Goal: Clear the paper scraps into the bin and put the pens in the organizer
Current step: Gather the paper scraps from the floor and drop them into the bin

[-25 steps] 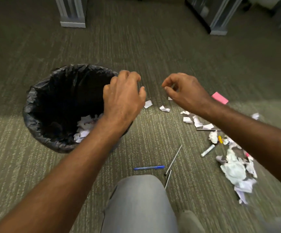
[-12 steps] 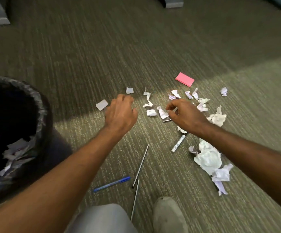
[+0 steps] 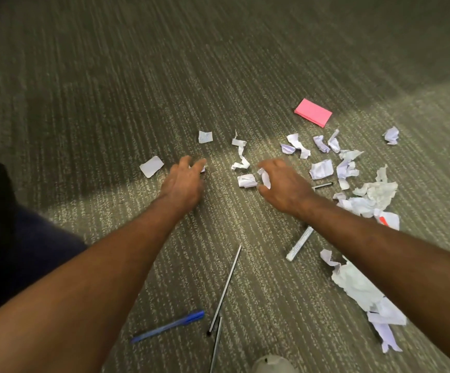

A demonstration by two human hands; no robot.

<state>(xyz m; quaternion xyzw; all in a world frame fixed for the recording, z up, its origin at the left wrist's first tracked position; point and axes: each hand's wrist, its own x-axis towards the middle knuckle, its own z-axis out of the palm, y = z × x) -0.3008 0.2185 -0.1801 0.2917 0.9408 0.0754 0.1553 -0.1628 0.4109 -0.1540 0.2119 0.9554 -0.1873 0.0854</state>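
White paper scraps [image 3: 321, 169] lay scattered over the ribbed grey-green carpet [image 3: 137, 76], most of them beyond and beside the right fingers, with a pink sticky-note pad [image 3: 313, 112] farther out. A flat scrap [image 3: 151, 166] lay just left of the left fingers. The blue pen [image 3: 168, 326] and two thin dark pens [image 3: 225, 289] lay back near the wrists and forearms, well behind the fingertips.

Both arms reached forward, palms down. The left hand [image 3: 182, 185] had its fingers loosely spread over a small scrap. The right hand [image 3: 284, 184] curled narrowly, pinching a crumpled scrap [image 3: 264, 178].
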